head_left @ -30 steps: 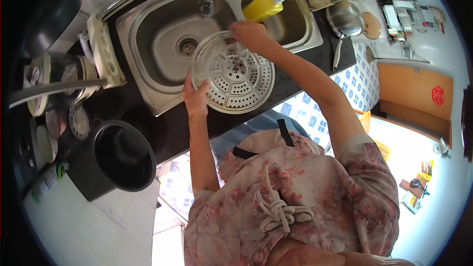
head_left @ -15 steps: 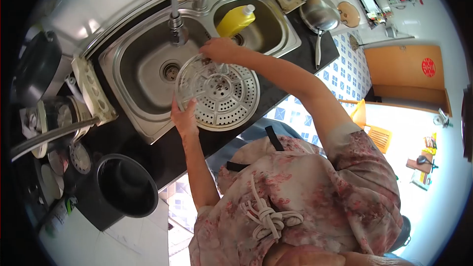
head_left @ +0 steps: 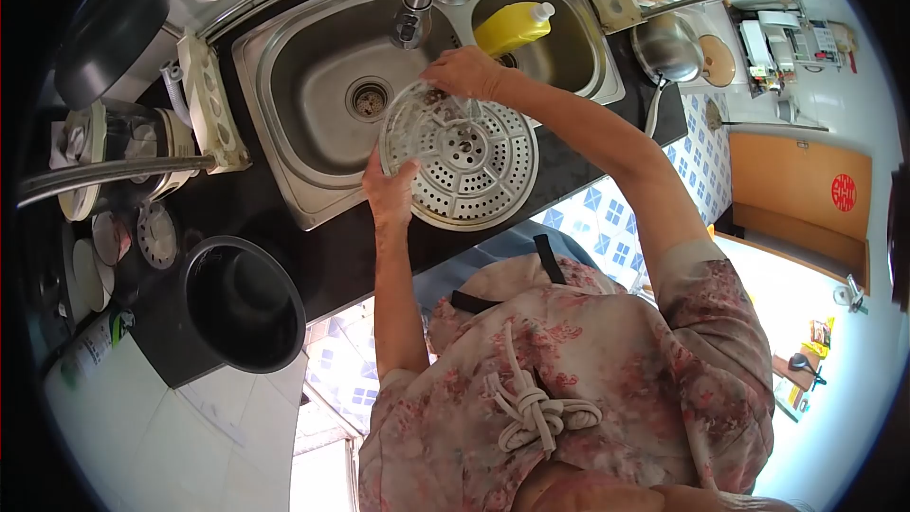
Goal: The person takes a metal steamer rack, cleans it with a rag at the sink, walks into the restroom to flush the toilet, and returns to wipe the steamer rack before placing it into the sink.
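My left hand (head_left: 389, 193) grips the left edge of a round metal steamer tray (head_left: 474, 166), its thumb lying over the rim. The tray is tilted and full of small holes. My right hand (head_left: 464, 73) is closed on the far edge, fingers bent over it. On the upper left, a see-through, shiny round edge overlaps the tray; I cannot tell whether it is a separate clear piece. Both hands hold the tray over the near rim of the double steel sink (head_left: 270, 147). The faucet (head_left: 409, 24) hangs just beyond my right hand.
A yellow bottle (head_left: 512, 30) lies in the right basin. A black pot (head_left: 244, 303) stands on the dark counter at left, near jars and a rack (head_left: 210, 104). At right sits a steel pan (head_left: 666, 47) with its handle toward the counter edge.
The camera view has shifted, so the sink and counter sit farther right and higher. Both hands keep their hold on the steamer tray, with little visible change in grip.
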A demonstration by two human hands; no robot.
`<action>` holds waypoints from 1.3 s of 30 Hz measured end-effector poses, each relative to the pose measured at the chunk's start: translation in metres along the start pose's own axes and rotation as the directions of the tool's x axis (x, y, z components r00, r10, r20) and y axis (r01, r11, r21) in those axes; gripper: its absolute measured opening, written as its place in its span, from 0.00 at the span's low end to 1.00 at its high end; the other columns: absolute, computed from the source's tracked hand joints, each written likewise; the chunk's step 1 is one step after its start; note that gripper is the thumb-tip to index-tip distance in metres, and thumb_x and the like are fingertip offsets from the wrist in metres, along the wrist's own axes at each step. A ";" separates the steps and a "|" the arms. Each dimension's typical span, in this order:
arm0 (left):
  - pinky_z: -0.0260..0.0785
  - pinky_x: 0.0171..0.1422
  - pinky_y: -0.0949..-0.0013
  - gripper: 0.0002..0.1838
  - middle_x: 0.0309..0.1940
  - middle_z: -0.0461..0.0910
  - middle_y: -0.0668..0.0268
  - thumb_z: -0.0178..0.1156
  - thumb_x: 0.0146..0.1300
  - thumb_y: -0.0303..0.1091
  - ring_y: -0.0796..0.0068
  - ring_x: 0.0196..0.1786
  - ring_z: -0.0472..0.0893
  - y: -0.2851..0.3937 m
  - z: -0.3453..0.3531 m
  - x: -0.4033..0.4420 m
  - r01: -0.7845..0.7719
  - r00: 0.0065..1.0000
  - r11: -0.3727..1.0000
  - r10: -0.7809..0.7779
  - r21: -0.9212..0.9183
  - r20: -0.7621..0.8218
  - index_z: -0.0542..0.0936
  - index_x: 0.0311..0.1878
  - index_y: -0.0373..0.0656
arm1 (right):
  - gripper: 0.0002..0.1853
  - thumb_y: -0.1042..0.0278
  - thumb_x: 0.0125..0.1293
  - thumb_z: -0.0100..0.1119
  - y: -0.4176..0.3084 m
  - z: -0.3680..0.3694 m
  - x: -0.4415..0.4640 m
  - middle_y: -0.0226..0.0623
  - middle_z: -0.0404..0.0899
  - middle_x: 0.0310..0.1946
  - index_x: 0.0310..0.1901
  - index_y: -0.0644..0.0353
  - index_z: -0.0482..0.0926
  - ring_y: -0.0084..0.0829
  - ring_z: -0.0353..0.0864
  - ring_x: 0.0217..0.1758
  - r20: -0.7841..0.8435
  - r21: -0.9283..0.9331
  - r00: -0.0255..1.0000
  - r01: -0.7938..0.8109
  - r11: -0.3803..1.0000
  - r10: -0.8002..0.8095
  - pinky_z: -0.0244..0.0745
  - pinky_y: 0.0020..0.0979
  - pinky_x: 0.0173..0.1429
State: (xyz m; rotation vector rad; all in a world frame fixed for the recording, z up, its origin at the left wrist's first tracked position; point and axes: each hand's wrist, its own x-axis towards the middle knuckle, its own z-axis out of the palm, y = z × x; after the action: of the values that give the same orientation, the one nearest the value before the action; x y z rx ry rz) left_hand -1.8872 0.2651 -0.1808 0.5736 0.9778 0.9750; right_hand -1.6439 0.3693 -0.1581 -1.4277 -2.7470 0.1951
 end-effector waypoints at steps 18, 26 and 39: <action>0.74 0.54 0.69 0.27 0.46 0.83 0.63 0.65 0.53 0.20 0.74 0.44 0.81 -0.004 -0.004 0.001 -0.049 0.999 0.991 0.051 0.121 -0.010 0.76 0.59 0.31 | 0.09 0.67 0.54 0.64 -0.013 -0.001 0.013 0.26 0.84 0.38 0.38 0.48 0.81 0.35 0.83 0.48 -0.041 0.059 0.991 0.130 0.990 -0.128 0.81 0.38 0.43; 0.73 0.52 0.70 0.25 0.45 0.83 0.62 0.65 0.53 0.21 0.74 0.43 0.81 -0.010 -0.007 0.006 -0.081 0.996 0.976 0.085 0.201 -0.010 0.77 0.57 0.31 | 0.06 0.65 0.58 0.58 -0.078 -0.003 0.036 0.29 0.84 0.39 0.37 0.50 0.81 0.36 0.83 0.49 -0.155 0.152 0.930 0.356 0.922 -0.334 0.82 0.37 0.46; 0.73 0.55 0.70 0.25 0.47 0.83 0.60 0.64 0.56 0.21 0.73 0.45 0.82 0.004 -0.004 -0.003 -0.024 1.000 0.999 0.024 0.031 -0.014 0.77 0.59 0.30 | 0.11 0.67 0.67 0.58 -0.009 -0.048 -0.030 0.37 0.85 0.47 0.48 0.56 0.84 0.36 0.86 0.41 0.033 0.653 0.777 -0.493 0.575 0.628 0.80 0.33 0.49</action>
State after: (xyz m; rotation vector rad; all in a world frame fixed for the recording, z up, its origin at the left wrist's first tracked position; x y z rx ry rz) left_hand -1.8931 0.2644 -0.1785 0.6053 1.0024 0.9881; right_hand -1.6298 0.3445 -0.1082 -1.8791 -1.6722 0.8492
